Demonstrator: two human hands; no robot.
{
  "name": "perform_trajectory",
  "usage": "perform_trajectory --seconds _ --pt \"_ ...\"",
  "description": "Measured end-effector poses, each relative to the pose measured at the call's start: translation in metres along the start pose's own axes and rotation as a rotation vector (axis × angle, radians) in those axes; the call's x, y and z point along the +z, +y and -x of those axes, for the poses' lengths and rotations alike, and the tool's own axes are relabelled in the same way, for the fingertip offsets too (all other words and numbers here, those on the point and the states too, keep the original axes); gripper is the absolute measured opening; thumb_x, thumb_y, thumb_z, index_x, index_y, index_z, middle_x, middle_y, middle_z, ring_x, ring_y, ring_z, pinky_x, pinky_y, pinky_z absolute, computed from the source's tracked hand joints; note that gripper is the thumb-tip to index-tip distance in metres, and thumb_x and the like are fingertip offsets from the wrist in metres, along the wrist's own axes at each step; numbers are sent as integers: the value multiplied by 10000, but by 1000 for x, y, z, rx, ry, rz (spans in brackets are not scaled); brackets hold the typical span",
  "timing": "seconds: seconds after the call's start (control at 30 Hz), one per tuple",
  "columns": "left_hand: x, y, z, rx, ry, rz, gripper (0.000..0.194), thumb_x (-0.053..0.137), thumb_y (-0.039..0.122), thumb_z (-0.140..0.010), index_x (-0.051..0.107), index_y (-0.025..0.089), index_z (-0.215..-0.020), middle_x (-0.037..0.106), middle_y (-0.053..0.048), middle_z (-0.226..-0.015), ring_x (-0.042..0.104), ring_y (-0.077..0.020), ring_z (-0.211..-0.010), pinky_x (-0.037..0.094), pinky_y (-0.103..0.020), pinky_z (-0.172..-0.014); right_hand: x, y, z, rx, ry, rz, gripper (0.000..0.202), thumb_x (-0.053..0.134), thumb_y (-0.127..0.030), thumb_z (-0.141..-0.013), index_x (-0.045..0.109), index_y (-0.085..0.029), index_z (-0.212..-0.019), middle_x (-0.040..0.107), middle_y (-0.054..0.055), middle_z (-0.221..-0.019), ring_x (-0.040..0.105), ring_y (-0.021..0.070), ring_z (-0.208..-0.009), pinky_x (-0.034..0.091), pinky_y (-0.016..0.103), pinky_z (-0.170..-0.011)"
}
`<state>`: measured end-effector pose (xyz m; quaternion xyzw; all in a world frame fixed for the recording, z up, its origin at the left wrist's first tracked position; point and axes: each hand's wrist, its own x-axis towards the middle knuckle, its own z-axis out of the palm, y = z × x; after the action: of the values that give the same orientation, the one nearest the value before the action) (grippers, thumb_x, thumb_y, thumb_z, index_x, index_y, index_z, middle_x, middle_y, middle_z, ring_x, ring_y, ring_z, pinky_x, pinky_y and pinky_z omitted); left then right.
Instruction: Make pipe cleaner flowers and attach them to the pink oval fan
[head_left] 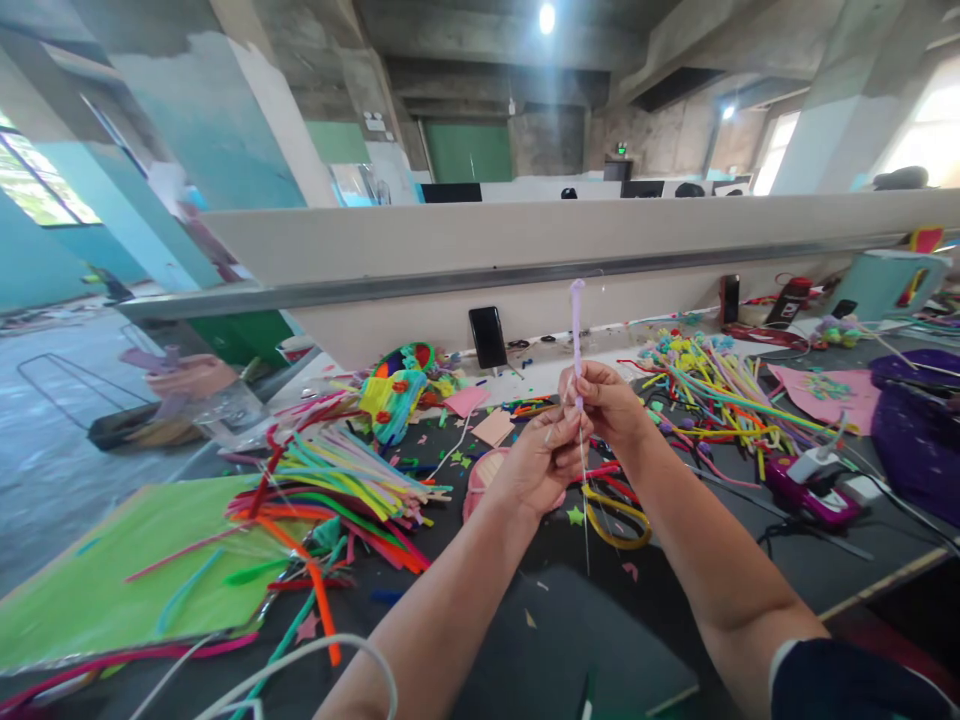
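Both of my hands meet above the middle of the dark table. My right hand [604, 400] pinches the lower part of an upright lilac pipe-cleaner stem [577, 335], which has a small bent tip on top. Just below and to the left, my left hand [555, 450] has its fingers closed around the bottom of the same stem. A thin wire [586, 530] hangs down from under the fingers. Behind my hands on the table lie yellow-handled scissors [626, 540] and a round pink item [487, 480], partly covered by my left hand.
Bundles of coloured pipe cleaners [352, 480] lie left, more [720, 390] right. A black phone [488, 337] leans on the partition [450, 240]. A green sheet [127, 570] is at far left; a purple power strip [814, 495] with plugs and cables is right.
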<state>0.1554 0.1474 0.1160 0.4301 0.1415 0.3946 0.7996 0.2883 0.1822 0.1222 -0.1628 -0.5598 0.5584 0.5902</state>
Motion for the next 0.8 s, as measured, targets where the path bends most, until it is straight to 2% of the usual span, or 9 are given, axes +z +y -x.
perform_trajectory --seconds 0.1,0.23,0.3,0.33,0.4,0.5,0.57,0.7,0.8 --pt "-5 5 -2 110 125 -153 270 716 308 -685 515 128 -668 410 63 -561 230 1 -396 126 -170 -401 1 1 -1 40 14 66 289 709 -405 -701 565 -157 -666 465 -48 -568 318 40 -437 214 199 -426" --pt "-19 14 -6 360 385 -642 228 662 324 -717 581 129 -633 404 55 -494 316 -45 -453 226 -195 -449 7 -3 -3 63 172 369 272 664 -422 -739 572 -169 -702 427 -63 -515 315 55 -431 224 211 -427" --pt "-22 16 -7 454 456 -856 216 640 308 -730 599 129 -616 461 36 -526 375 -64 -515 275 -203 -497 11 -6 -3 39 250 541 264 699 -388 -703 571 -162 -656 437 -58 -514 338 60 -456 249 217 -447" --pt "-23 16 -7 463 454 -889 221 637 310 -734 600 130 -612 468 33 -533 379 -66 -524 279 -205 -503 13 -8 -2 28 273 600 265 716 -369 -684 569 -157 -625 444 -55 -512 347 62 -467 259 219 -457" --pt "-21 17 -5 380 358 -783 247 648 345 -739 594 132 -625 423 47 -505 336 -54 -479 244 -203 -471 15 -13 1 29 263 590 275 727 -356 -675 562 -153 -589 460 -48 -512 361 63 -477 277 220 -471" --pt "-17 20 0 200 122 -480 267 683 380 -731 606 129 -681 355 71 -464 261 -30 -404 178 -193 -421 16 -21 6 84 144 328 281 733 -374 -676 564 -159 -613 498 -39 -534 412 71 -473 322 222 -477" --pt "-13 22 3 130 14 -343 253 701 361 -725 616 124 -703 358 71 -457 258 -21 -384 168 -182 -406 17 -25 9 87 73 182 268 740 -366 -677 575 -159 -634 524 -29 -565 451 78 -484 348 223 -481" --pt "-3 20 10 33 -92 -176 224 711 311 -726 603 119 -689 421 49 -505 281 -6 -376 173 -162 -390 19 -24 11 -2 -34 66 250 710 -356 -730 609 -144 -646 510 -20 -583 449 69 -492 338 206 -464" --pt "4 18 12 53 -50 -124 208 721 288 -714 600 120 -696 451 44 -531 305 1 -374 178 -156 -386 23 -13 9 -22 -62 -47 277 712 -385 -728 598 -147 -647 486 -30 -589 414 49 -466 328 192 -449"
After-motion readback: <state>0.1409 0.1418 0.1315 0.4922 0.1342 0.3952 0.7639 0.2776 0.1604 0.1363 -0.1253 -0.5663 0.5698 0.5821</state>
